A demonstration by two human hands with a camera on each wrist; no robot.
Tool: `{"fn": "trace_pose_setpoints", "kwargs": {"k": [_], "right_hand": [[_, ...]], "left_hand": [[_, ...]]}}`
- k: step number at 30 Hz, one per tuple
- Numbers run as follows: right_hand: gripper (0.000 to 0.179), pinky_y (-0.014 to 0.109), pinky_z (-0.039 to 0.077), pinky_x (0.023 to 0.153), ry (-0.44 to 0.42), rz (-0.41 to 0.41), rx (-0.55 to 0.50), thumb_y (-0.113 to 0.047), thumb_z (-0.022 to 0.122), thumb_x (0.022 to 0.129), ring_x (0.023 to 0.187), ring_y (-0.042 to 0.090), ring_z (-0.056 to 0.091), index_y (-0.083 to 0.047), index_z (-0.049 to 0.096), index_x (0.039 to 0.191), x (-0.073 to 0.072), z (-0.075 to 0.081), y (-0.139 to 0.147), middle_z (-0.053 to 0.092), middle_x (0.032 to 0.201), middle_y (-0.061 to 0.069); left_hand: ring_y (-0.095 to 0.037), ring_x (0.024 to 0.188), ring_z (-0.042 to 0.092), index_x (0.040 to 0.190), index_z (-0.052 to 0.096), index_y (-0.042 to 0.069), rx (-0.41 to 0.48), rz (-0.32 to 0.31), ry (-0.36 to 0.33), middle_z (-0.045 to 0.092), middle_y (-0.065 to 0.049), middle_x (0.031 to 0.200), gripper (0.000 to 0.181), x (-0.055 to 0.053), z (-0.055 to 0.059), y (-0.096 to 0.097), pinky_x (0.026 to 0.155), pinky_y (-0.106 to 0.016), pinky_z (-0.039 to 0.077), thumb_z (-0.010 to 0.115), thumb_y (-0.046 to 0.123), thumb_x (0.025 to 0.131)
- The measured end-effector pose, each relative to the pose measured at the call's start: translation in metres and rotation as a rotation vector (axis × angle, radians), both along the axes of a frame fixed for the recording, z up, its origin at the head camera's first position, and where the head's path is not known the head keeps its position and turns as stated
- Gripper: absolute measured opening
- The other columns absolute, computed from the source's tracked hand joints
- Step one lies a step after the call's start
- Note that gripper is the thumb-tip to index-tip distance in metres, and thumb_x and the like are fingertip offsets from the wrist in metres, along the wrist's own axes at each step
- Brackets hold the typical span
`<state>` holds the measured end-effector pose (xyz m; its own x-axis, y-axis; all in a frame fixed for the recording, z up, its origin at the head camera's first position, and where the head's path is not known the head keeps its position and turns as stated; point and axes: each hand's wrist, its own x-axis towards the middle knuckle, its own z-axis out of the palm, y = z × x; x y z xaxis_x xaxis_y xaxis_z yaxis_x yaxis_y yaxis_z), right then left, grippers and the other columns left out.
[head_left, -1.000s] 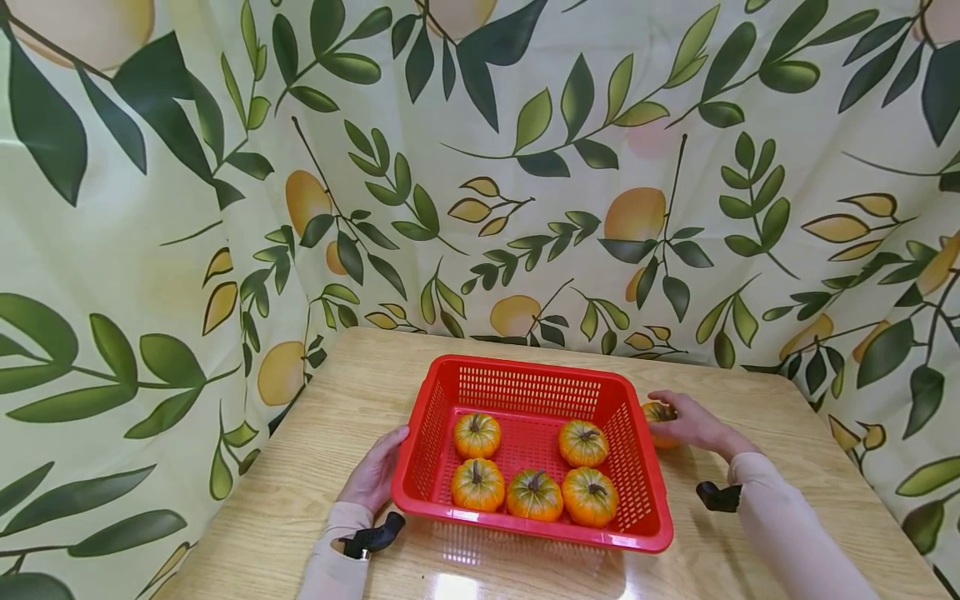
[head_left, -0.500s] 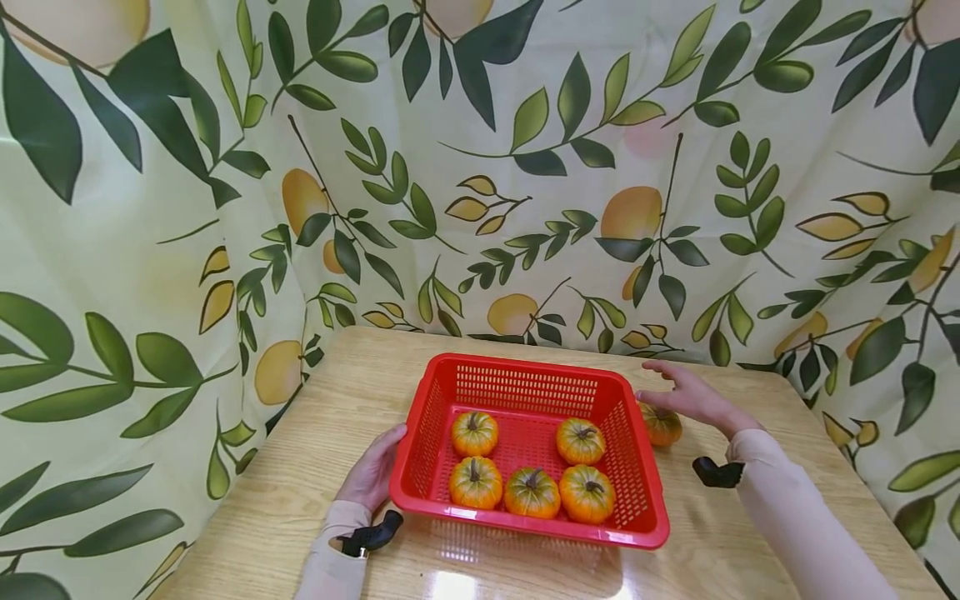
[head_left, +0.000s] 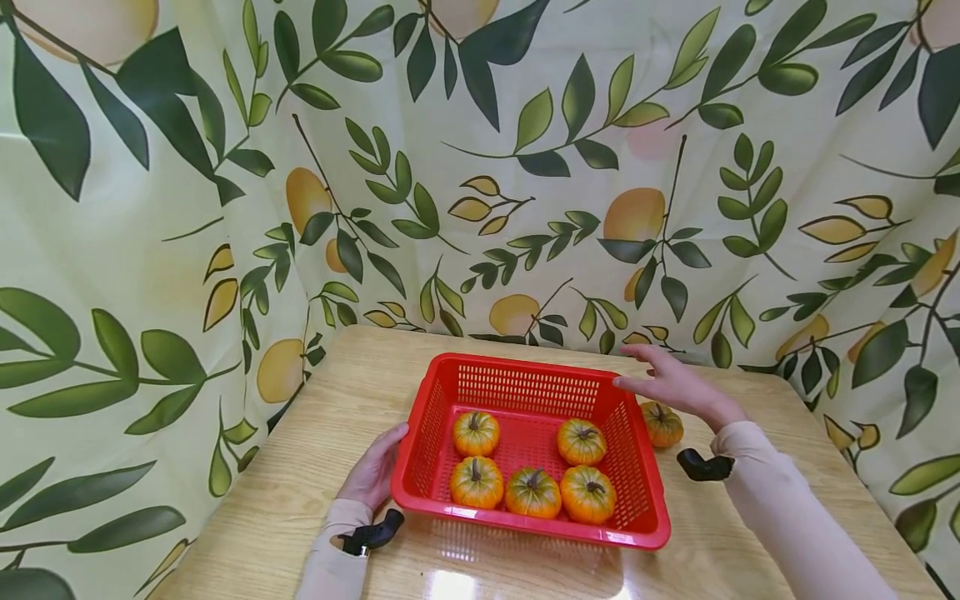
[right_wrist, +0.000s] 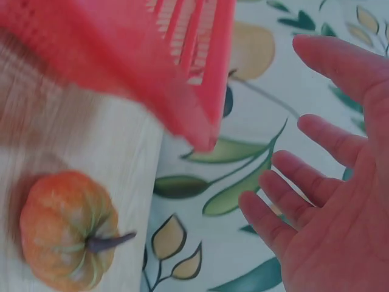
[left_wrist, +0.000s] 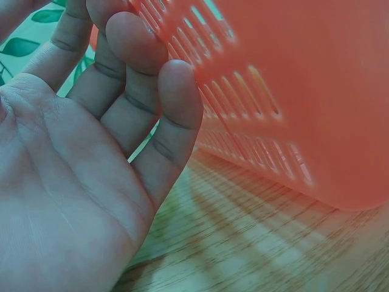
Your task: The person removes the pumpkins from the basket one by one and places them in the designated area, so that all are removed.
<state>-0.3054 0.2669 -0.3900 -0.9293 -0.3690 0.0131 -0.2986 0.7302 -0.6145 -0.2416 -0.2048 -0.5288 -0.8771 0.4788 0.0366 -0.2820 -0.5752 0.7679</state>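
A red plastic basket (head_left: 532,533) with slotted walls stands on the table, holding several small orange pumpkins (head_left: 581,442) with green-streaked tops. My left hand (head_left: 373,473) is at its left side; in the left wrist view the fingertips (left_wrist: 179,85) touch the outer slotted wall, loosely bent. My right hand (head_left: 678,387), fingers spread and holding nothing, hovers by the basket's far right corner. Just below it, outside the basket, another small pumpkin (head_left: 662,425) rests on the table. The right wrist view shows that loose pumpkin (right_wrist: 70,231) lying apart from the hand.
The wooden table (head_left: 352,375) extends around the basket. Behind and at both sides hangs a cloth (head_left: 480,208) printed with leaves and fruit. Each forearm wears a black wrist mount (head_left: 705,465) over a light sleeve.
My right hand has let go of the loose pumpkin, risen off it, and moved left toward the basket's far right corner. The left hand and basket stay put.
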Motion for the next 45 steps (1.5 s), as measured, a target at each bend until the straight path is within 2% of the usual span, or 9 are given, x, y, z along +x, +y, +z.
{"fn": "trace_pose_setpoints", "kwargs": {"k": [7,13,17,21,27,33,38,45], "right_hand": [[0.066,0.07,0.042,0.104,-0.009,0.033,0.012,-0.036,0.071,0.094,0.134,0.05,0.038,-0.007,0.045,0.147,0.004,0.004,-0.022,0.042,0.149,0.026],[0.066,0.067,0.045,0.103,-0.036,0.035,0.031,-0.039,0.072,0.093,0.136,0.049,0.039,-0.011,0.046,0.147,0.005,0.001,-0.033,0.041,0.149,0.024],[0.067,0.067,0.044,0.105,-0.023,0.067,0.038,-0.039,0.072,0.093,0.134,0.048,0.045,-0.009,0.047,0.147,0.006,-0.001,-0.038,0.046,0.148,0.024],[0.07,0.066,0.042,0.109,-0.037,0.115,0.025,-0.04,0.072,0.093,0.132,0.045,0.05,-0.003,0.046,0.146,0.005,-0.004,-0.043,0.051,0.147,0.023],[0.071,0.065,0.04,0.111,-0.068,0.159,0.045,-0.041,0.072,0.093,0.136,0.046,0.047,-0.001,0.047,0.146,0.008,-0.007,-0.051,0.05,0.149,0.024],[0.069,0.065,0.039,0.112,-0.108,0.166,0.072,-0.041,0.074,0.092,0.137,0.043,0.045,-0.005,0.05,0.145,0.01,-0.009,-0.058,0.051,0.149,0.019],[0.07,0.061,0.043,0.11,-0.169,0.165,0.082,-0.039,0.075,0.09,0.137,0.043,0.046,-0.007,0.049,0.146,0.01,-0.009,-0.064,0.05,0.15,0.019],[0.07,0.06,0.045,0.109,-0.224,0.15,0.113,-0.039,0.077,0.088,0.136,0.041,0.046,-0.011,0.05,0.146,0.01,-0.012,-0.069,0.049,0.151,0.019]], "left_hand": [[-0.008,0.105,0.069,0.113,0.073,0.022,-0.019,0.009,-0.008,0.075,0.007,0.111,0.033,0.001,0.001,-0.001,0.096,-0.027,0.056,0.04,0.026,0.109],[-0.008,0.103,0.071,0.111,0.074,0.021,0.016,0.001,0.02,0.077,0.006,0.109,0.035,0.001,0.0,0.0,0.094,-0.027,0.057,0.039,0.023,0.11],[-0.009,0.103,0.071,0.113,0.073,0.02,0.019,-0.007,0.035,0.076,0.005,0.109,0.036,-0.001,-0.001,0.0,0.094,-0.027,0.057,0.038,0.023,0.11],[-0.009,0.104,0.07,0.113,0.073,0.02,0.0,-0.002,0.021,0.076,0.005,0.11,0.035,-0.002,-0.001,0.0,0.095,-0.028,0.057,0.038,0.024,0.11],[-0.009,0.104,0.07,0.113,0.072,0.021,-0.012,0.005,0.01,0.076,0.006,0.11,0.036,-0.001,0.001,0.0,0.095,-0.028,0.057,0.037,0.024,0.11],[-0.009,0.104,0.07,0.112,0.073,0.021,0.009,-0.003,0.019,0.076,0.006,0.109,0.037,0.001,0.002,0.0,0.095,-0.028,0.057,0.036,0.023,0.111],[-0.009,0.104,0.07,0.113,0.072,0.02,0.022,-0.009,0.038,0.076,0.005,0.109,0.039,0.002,0.001,0.0,0.094,-0.027,0.057,0.034,0.021,0.111],[-0.008,0.104,0.07,0.113,0.072,0.021,0.001,-0.001,0.03,0.076,0.006,0.109,0.036,0.0,-0.001,0.0,0.094,-0.028,0.057,0.036,0.023,0.11]]}}
